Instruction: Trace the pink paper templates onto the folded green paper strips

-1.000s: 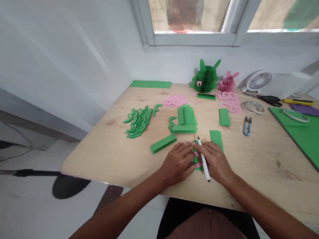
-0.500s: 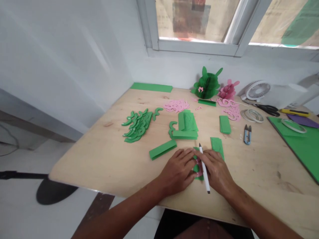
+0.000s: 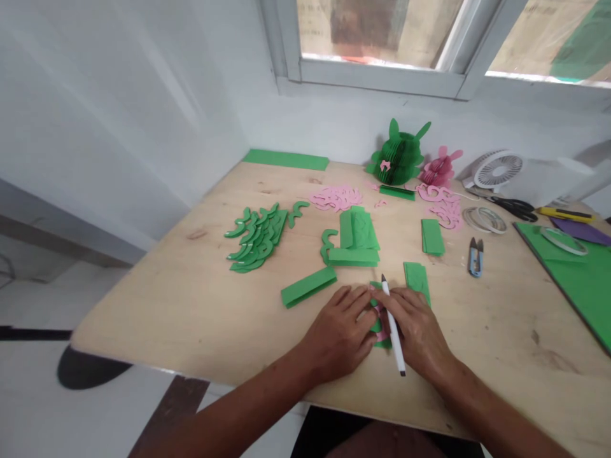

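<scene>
A small folded green paper (image 3: 375, 323) lies on the table between my two hands, with a pink paper cutout (image 3: 380, 321) on top of it. My left hand (image 3: 340, 332) rests over their left side, its bent fingertips holding both down. From the right, my right hand (image 3: 420, 327) keeps a white pen (image 3: 394, 334) between thumb and fingers, dark tip pointing away from me. The right fingertips also reach the top of the cutout. Both hands partly cover the paper. Another folded green paper (image 3: 417, 280) sits just beyond my right hand.
Stacked green cutouts (image 3: 258, 238), folded green papers (image 3: 358, 232) and pink cutouts (image 3: 337, 198) spread across the table (image 3: 214, 324). Behind stand a green paper figure (image 3: 398, 159), a pink one (image 3: 438, 168) and a fan (image 3: 499, 170). Blue snips (image 3: 475, 259), tape rolls (image 3: 485, 220) and scissors (image 3: 515, 207) lie right.
The camera view has shifted slightly. Both hands stay at the pink cutout, and the pen's rear end has swung a little toward me.
</scene>
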A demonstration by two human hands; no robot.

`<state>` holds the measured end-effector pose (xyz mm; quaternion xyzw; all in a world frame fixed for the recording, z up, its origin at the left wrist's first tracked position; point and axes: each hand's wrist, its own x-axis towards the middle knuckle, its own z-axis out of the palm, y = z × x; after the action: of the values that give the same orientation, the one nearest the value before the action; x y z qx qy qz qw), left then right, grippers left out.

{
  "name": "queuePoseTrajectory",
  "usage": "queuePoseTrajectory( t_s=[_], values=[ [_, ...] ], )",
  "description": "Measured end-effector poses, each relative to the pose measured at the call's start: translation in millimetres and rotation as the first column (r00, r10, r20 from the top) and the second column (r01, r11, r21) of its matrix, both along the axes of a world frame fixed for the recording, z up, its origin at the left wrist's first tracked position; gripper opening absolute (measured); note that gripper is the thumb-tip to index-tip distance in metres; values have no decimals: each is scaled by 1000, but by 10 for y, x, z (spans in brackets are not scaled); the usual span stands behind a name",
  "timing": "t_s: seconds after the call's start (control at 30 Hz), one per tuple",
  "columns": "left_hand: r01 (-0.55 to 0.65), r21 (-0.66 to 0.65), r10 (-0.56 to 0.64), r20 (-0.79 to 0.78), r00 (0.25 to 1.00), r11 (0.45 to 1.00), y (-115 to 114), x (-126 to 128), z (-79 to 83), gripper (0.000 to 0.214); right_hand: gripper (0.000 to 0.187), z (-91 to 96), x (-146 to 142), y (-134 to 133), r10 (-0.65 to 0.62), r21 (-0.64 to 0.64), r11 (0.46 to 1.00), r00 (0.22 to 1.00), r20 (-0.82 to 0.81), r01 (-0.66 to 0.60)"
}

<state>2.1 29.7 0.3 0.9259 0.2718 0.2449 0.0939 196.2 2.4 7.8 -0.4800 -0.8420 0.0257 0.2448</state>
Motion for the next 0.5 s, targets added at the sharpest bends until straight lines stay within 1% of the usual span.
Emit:
queuePoseTrajectory(
  t_s=[0.07,0.17,0.27,0.33,0.4,0.5],
  values=[
    [0,1,0,0,1000,1000,0,-2,5,24,39,16,7,12,-32,15,999,998,-61,33],
    [10,-13,-10,-17,1000,1000,6,-5,17,24,26,63,19,25,-118,46,990,969,-216,131],
    [14,-20,-14,-31,999,1000,12,-9,29,25,28,145,26,8,-212,-74,977,917,-337,199],
    [15,-21,-16,-33,999,1000,13,-12,37,25,32,215,30,-17,-247,-154,968,877,-413,200],
    [15,-30,-16,-35,999,999,13,-15,43,29,32,297,36,-43,-276,-225,956,846,-456,191],
    [5,-42,-7,-29,1000,999,11,-16,45,37,27,425,50,-54,-360,-379,908,800,-481,181]
  ],
)
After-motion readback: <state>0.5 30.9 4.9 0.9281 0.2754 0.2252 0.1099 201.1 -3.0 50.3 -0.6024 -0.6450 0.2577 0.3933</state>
